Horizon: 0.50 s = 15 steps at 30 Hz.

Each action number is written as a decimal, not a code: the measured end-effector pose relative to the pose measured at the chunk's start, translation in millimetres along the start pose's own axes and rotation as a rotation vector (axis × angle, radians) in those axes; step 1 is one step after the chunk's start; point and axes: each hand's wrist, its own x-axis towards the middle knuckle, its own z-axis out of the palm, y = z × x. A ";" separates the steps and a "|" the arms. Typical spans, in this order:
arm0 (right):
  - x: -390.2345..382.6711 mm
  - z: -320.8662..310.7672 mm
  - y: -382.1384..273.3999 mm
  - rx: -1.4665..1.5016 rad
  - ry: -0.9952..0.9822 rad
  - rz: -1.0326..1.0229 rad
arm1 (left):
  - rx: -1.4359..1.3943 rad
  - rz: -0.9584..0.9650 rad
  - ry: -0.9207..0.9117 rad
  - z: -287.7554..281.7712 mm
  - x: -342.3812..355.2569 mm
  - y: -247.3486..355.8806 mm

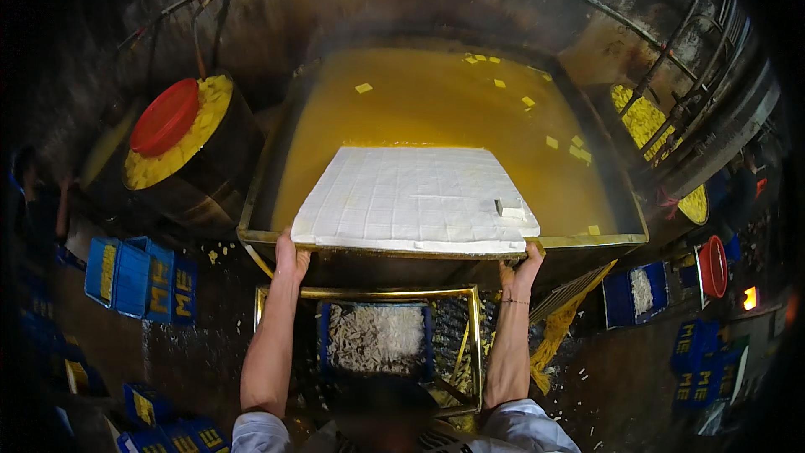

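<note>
A broad white slab of what looks like tofu [402, 193], scored into squares, lies on a board [394, 253] whose front edge shows below it. My left hand [290, 260] is closed round the board's near left corner, and my right hand [521, 268] grips the near right corner. One small block [510, 208] sits on top near the right side. The board reaches over the near rim [591, 241] of a large vat, with its far edge at the yellow-brown liquid [419, 101]. Several yellow squares [528, 101] float there.
A metal frame [369, 294] stands below the board, over a blue crate [324, 335] of pale scraps. At left, a barrel [210, 189] holds yellow pieces and a red basket [166, 117]. Pipes [708, 117] run at right. Blue crates [130, 285] stand on both sides.
</note>
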 end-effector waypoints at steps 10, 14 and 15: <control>70.0 68.1 -21.4 -0.162 0.003 -0.047 | 1.839 0.678 0.056 -30.2 -90.3 14.0; 106.6 110.0 -25.9 -0.353 0.043 -0.130 | 1.964 0.581 0.147 -87.7 -139.6 22.0; 109.7 127.6 -21.8 -0.371 0.040 -0.158 | 1.882 0.450 0.138 -95.3 -143.4 29.3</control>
